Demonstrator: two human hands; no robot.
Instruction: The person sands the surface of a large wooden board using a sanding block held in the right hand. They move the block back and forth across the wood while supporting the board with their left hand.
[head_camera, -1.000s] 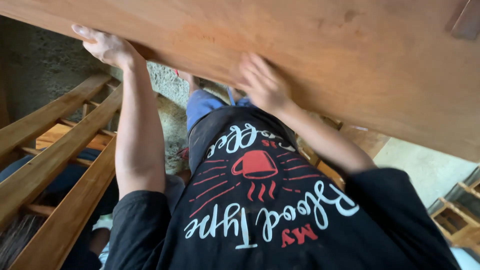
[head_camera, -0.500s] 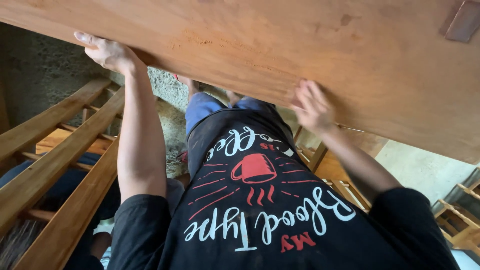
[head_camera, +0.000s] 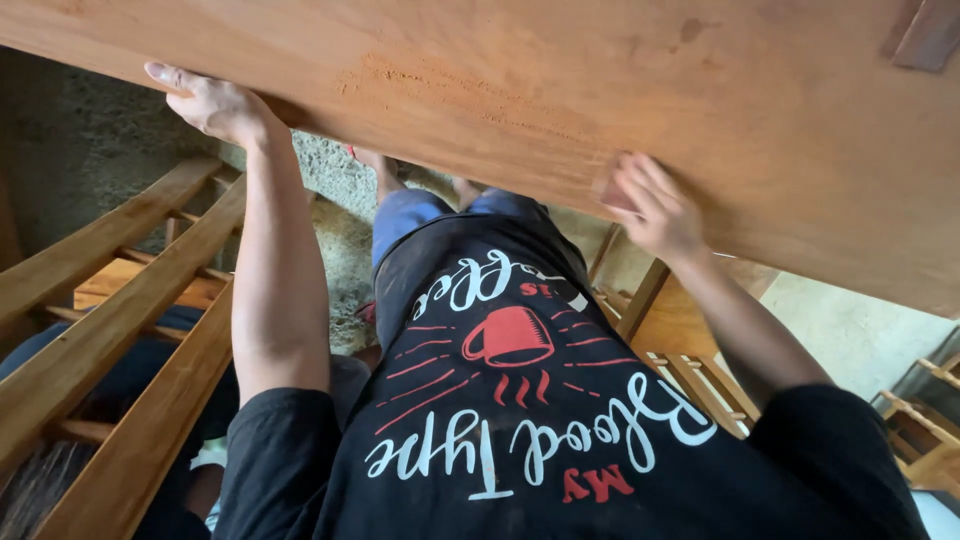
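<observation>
A large orange-brown wooden board (head_camera: 760, 130) fills the top of the view, tilted over my legs. My left hand (head_camera: 212, 102) grips its lower edge at the upper left, fingers curled over the rim. My right hand (head_camera: 655, 208) presses flat against the board's face near its lower edge. Under its fingers is a small brown sanding piece (head_camera: 612, 194), mostly hidden by the hand. A pale streak of dust (head_camera: 450, 92) runs across the board to the left of that hand.
A slatted wooden frame (head_camera: 110, 320) slants along the left. More wooden frames (head_camera: 690, 370) stand under the board at the right, and another (head_camera: 925, 430) sits at the far right edge. Rough concrete floor (head_camera: 340, 190) shows below. My black printed shirt (head_camera: 520, 420) fills the foreground.
My right hand has slid to the right along the board's face, from near the middle to the right of centre. A dust streak now shows behind it. My left hand has stayed put.
</observation>
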